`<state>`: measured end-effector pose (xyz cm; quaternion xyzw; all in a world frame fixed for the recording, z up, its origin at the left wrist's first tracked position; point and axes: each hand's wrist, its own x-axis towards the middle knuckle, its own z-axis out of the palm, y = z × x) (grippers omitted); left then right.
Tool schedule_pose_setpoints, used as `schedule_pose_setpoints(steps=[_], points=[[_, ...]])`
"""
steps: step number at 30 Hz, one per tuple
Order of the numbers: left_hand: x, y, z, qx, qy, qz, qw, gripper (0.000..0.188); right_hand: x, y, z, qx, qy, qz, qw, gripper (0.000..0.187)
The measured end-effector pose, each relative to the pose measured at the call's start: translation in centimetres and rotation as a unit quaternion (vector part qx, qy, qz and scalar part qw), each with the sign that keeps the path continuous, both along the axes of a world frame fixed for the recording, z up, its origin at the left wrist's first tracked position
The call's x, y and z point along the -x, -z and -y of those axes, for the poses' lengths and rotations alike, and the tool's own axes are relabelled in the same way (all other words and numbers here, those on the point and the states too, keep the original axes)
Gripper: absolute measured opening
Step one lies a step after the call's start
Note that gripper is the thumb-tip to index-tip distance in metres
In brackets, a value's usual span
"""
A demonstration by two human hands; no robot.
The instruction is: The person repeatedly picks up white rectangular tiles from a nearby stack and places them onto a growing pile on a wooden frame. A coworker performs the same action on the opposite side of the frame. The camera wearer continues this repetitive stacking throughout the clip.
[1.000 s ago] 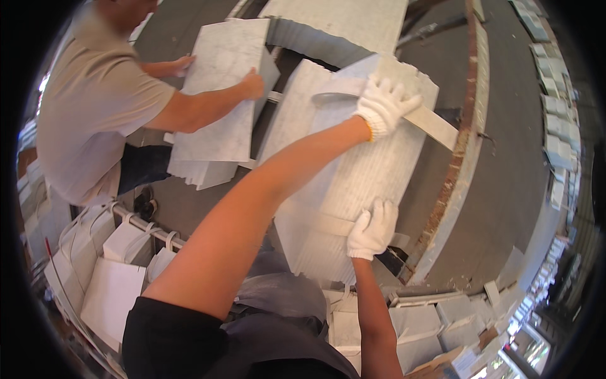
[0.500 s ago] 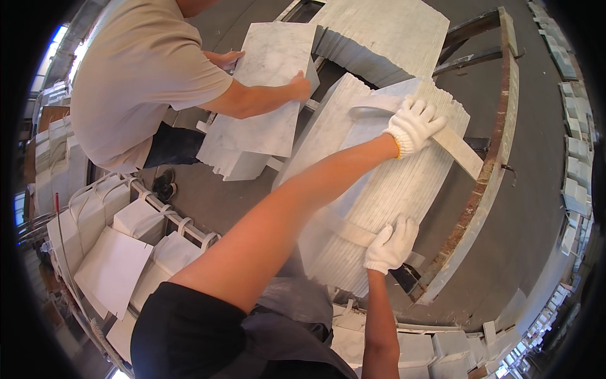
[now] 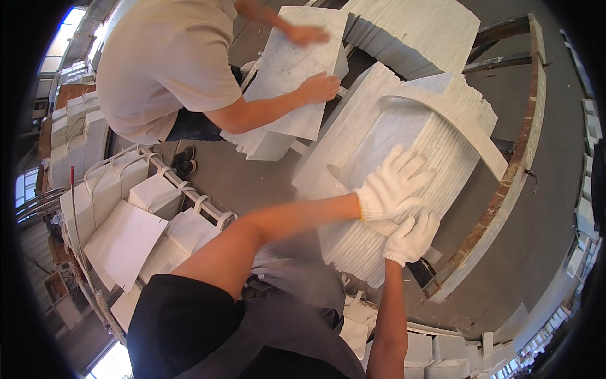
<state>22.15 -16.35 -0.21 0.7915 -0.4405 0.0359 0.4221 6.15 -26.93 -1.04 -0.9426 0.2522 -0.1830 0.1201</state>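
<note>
A stack of thin white marble tiles [image 3: 454, 151] stands on edge before me. A white band [image 3: 457, 120] arches over its far part, its end hanging past the right side. A second white band [image 3: 341, 178] crosses the nearer part and runs under my hands. In a white knit glove, my left hand [image 3: 392, 184] lies over this nearer band with its fingers spread. My right hand [image 3: 413, 239], gloved alike, rests just nearer at the stack's right edge, by the band's end, fingers extended. Its palm side is hidden.
A co-worker [image 3: 170, 69] at the far left has bare hands on a marble slab [image 3: 297, 69]. Another tile stack [image 3: 423, 31] stands behind. A rusty metal frame [image 3: 505, 183] borders the right. Strapped white blocks [image 3: 161, 192] sit at the left.
My left hand has left the far band and come nearer, beside my right hand. The far band now bows up more. The co-worker's far hand has lifted over the slab.
</note>
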Motion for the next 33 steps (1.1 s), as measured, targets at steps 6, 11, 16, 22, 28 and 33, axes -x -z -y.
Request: schedule_pose_setpoints(steps=[6,11,16,22,28,33], points=[[5.5,0.7,-7.2,-0.061,0.015,-0.001,0.998,0.066,0.0,0.1,-0.4,-0.010,0.015,-0.011,1.000,0.044],[6.9,0.4,-10.0,-0.104,0.069,0.010,0.992,0.063,0.0,-0.4,0.1,-0.007,0.026,-0.063,0.998,0.045],[6.3,0.9,-10.5,-0.107,0.098,0.018,0.989,0.061,-0.1,-0.2,-0.6,-0.023,0.029,-0.035,0.999,0.044],[6.3,1.1,-10.8,-0.097,0.096,0.023,0.990,0.062,-0.1,0.2,-0.5,0.016,0.008,0.008,1.000,0.041],[6.4,1.5,-10.7,-0.091,0.096,0.014,0.991,0.065,0.1,0.6,-0.4,0.010,0.008,0.020,1.000,0.040],[6.4,1.5,-10.7,-0.087,0.098,0.011,0.991,0.066,0.1,0.6,-0.4,0.006,0.013,0.015,1.000,0.041]])
